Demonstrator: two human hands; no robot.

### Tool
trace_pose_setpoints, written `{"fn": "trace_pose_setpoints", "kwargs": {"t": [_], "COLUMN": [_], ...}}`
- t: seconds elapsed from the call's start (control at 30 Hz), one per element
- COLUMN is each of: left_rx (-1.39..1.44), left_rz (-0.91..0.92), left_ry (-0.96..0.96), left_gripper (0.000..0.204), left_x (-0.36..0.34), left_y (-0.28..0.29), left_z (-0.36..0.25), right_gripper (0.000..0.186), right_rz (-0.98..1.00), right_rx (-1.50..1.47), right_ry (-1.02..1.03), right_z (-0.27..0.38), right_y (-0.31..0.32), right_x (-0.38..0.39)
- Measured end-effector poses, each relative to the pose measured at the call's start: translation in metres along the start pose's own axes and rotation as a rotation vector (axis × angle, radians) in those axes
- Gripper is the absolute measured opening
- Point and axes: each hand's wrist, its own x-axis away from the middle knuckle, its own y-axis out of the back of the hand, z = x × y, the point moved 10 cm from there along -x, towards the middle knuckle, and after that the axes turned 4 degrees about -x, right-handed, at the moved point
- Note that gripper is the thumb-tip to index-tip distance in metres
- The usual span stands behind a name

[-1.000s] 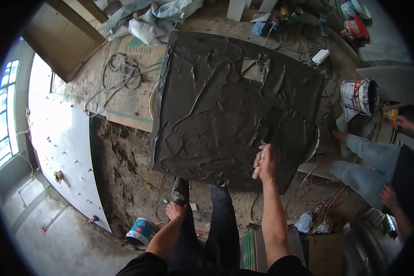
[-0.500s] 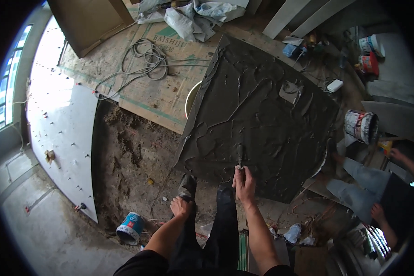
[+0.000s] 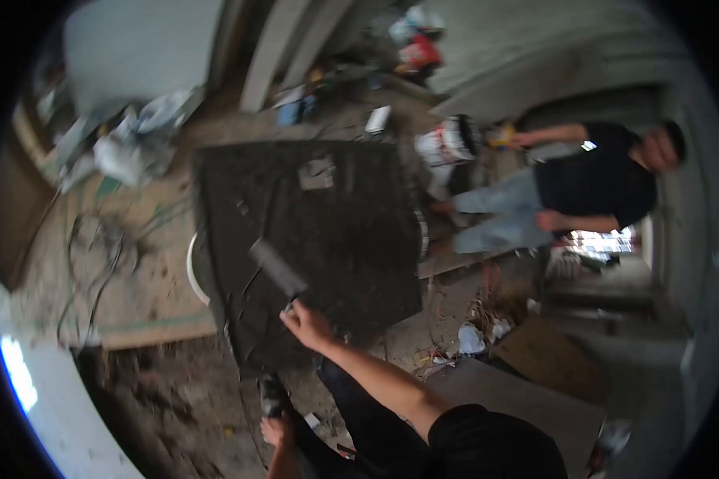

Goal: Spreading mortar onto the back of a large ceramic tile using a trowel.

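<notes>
My right hand (image 3: pixel 307 326) is closed on the handle of a trowel (image 3: pixel 280 268) with a long grey blade. The blade lies over a large slab (image 3: pixel 351 239) coated in dark, wet-looking mortar with ridges and smears. A lighter squarish patch (image 3: pixel 318 172) shows in the coating towards the far side. My left hand (image 3: pixel 276 431) is low by my left leg, close to a dark shoe (image 3: pixel 272 395); its fingers are blurred, and I cannot tell whether they hold anything. Part of a round white rim (image 3: pixel 194 271) sticks out from under the slab's left edge.
To the right a person (image 3: pixel 567 188) holds something yellow, near a smeared white bucket (image 3: pixel 447 142). Cardboard (image 3: pixel 164 287) with a coiled cable covers the floor at left, beside rough dirt (image 3: pixel 160 399). Plastic bags (image 3: pixel 140 144) lie at the back left. Loose wires (image 3: pixel 475 315) lie at right.
The whole view has swung to the right, bringing the person more fully into it. The trowel's broad blade now shows, tilted to the far left. My left hand appears lower in the picture.
</notes>
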Motion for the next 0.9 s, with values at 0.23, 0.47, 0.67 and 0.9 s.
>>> {"fn": "trace_pose_setpoints", "kwargs": {"t": [0.23,0.47,0.67,0.9], "left_rx": [-0.012,0.188,0.004,-0.254], "left_rz": [0.105,0.140,0.017,0.233], "left_ry": [-0.097,-0.299,-0.398,-0.283], "left_gripper": [0.083,0.057,0.051,0.078], "left_x": [-0.009,0.002,0.042,0.107], "left_y": [0.000,0.016,0.069,-0.007], "left_z": [-0.022,0.003,-0.039,-0.028], "right_gripper": [0.046,0.033,0.041,0.038], "right_rz": [-0.173,-0.097,-0.203,0.142], "right_rx": [-0.008,-0.380,-0.534,-0.522], "right_ry": [-0.194,-0.577,-0.606,-0.589], "right_z": [-0.030,-0.126,-0.177,-0.171], "right_y": [0.116,0.215,0.271,0.186], "right_x": [0.024,0.083,0.115,0.135]}}
